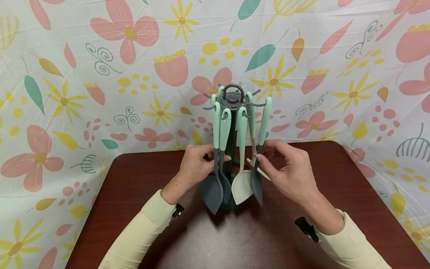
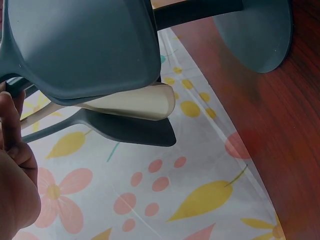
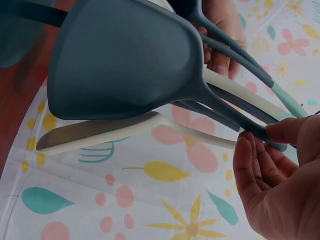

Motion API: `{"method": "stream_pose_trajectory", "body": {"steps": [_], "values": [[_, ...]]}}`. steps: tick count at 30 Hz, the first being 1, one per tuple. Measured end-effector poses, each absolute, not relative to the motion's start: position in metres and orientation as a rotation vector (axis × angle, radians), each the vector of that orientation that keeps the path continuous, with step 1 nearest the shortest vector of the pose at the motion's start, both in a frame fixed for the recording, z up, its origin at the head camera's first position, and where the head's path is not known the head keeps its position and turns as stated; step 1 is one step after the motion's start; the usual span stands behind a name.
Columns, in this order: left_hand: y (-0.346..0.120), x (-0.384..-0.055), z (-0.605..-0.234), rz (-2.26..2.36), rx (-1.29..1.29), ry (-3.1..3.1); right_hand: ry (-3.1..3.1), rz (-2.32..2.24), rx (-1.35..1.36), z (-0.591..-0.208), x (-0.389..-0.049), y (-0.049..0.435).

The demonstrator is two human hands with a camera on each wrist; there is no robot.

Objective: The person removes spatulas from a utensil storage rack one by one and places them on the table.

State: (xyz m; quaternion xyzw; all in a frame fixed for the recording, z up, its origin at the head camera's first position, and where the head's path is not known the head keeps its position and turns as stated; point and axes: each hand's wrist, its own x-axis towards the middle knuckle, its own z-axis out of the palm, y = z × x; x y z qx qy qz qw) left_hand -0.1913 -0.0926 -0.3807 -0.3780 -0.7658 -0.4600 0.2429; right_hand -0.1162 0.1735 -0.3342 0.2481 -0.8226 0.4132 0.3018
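Note:
A dark utensil stand [image 1: 231, 145] holds several kitchen utensils hung by mint-green handles from its top hooks. My right hand [image 1: 289, 168] pinches the dark neck of the right-hand dark grey turner [image 3: 130, 60] between thumb and fingers, just below its green handle. On the other side, my left hand [image 1: 196, 162] has its fingers curled behind the neck of another dark grey turner [image 1: 211, 192], one fingertip showing past a dark utensil [image 1: 226, 186] beside it. A cream turner [image 1: 242, 186] hangs at the front between the hands. More cream and dark utensils hang at the back, partly hidden.
The stand's round base [image 1: 231, 204] sits on a dark red-brown table [image 1: 141, 175], below the hanging heads. Behind the table hangs a white cloth [image 1: 134, 86] printed with flowers and leaves. Dark wrist straps [image 1: 307, 228] show at both cuffs.

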Motion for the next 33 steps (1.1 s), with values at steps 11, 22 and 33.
{"method": "stream_pose_trajectory", "body": {"steps": [11,22,33], "values": [[-0.093,-0.191,-0.381,-1.262,-1.035,-2.093,-2.189,1.127,0.651,-0.335,-0.112,0.177],[-0.092,-0.191,-0.381,-1.268,-1.036,-2.100,-2.226,1.177,0.650,-0.333,-0.108,0.179],[-0.092,-0.191,-0.382,-1.264,-1.023,-2.103,-2.189,1.187,0.675,-0.332,-0.102,0.179]]}}
